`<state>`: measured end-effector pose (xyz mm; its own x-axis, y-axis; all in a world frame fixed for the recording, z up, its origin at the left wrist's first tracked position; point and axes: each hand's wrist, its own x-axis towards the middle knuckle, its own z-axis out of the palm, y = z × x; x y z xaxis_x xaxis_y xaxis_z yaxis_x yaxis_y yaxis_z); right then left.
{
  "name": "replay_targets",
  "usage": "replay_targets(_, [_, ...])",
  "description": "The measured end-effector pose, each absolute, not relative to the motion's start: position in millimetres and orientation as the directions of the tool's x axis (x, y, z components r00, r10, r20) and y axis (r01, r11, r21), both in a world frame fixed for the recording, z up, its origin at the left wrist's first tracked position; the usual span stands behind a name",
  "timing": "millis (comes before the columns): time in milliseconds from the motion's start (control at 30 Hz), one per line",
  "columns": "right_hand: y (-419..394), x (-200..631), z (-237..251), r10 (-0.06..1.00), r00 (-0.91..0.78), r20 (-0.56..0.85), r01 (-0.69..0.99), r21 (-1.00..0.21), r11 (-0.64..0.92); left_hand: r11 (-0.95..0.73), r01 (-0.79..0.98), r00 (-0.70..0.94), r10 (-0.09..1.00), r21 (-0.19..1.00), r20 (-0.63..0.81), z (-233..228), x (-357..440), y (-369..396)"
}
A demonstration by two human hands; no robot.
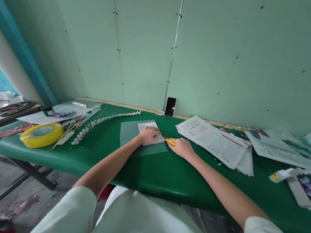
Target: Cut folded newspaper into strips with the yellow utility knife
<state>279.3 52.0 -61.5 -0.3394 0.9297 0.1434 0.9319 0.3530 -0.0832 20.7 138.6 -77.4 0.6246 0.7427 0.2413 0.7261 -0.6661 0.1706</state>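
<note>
At the frame's centre, the left hand (150, 134) presses flat, grip open, on a paper (145, 126) on the green bench (164, 173); the right hand (182, 147) grips a yellow knife (169, 141) beside it.

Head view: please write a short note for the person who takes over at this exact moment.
Left hand: flat on the white paper piece, which lies on the translucent sheet.
Right hand: grips a yellow cutter, its tip at the paper's right edge.
Nearby on the green table: yellow tape roll to the left, newspapers to the right.
Done: paper laid and held. Any cut is too small to tell.
</note>
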Motion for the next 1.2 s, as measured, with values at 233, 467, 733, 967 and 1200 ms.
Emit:
replay_targets(233, [52.1,278.0,-60.3,0.934,-0.338,0.118,0.932,-0.100,0.350,-0.657,0.736,0.621,0.751,0.160,0.225,-74.9,20.8,136.2])
replay_targets(467, [53.1,278.4,-61.4,0.930,-0.342,0.134,0.930,-0.097,0.355,-0.665,0.728,0.626,0.744,0.166,0.236,-76.6,20.3,137.6])
replay_targets(733, [53.4,279.2,-62.7,0.930,-0.339,0.140,0.929,-0.107,0.355,-0.674,0.720,0.632,0.735,0.164,0.245,-78.6,19.8,140.0])
replay_targets(967, [54.5,277.4,-60.7,0.927,-0.347,0.142,0.928,-0.091,0.361,-0.672,0.723,0.628,0.737,0.162,0.251,-80.8,19.4,141.3])
replay_targets(1200, [53.3,277.9,-60.0,0.925,-0.358,0.131,0.923,-0.104,0.372,-0.667,0.731,0.625,0.740,0.146,0.249,-81.6,20.3,140.9])
